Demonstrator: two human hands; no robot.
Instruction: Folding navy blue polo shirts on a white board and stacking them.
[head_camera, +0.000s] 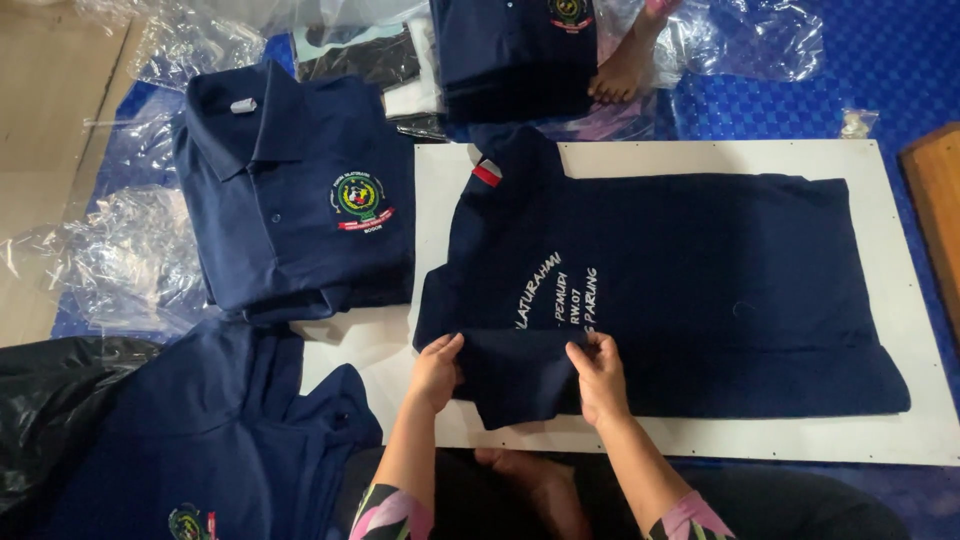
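Note:
A navy polo shirt (700, 270) lies face down on a white board (900, 180), with pale lettering across its back and a small red and white patch on one sleeve. Its near sleeve is folded in over the body. My left hand (436, 370) pinches the left edge of that folded sleeve. My right hand (598, 375) grips its right edge. Both hands rest at the board's near side, about a hand's width apart.
A stack of folded navy polos (300, 200) with round chest emblems sits left of the board. More navy shirts (200, 440) lie at lower left beside a black bag (50, 410). Clear plastic bags (130, 260), another person's foot (625, 65) and a blue mat (880, 80) surround the board.

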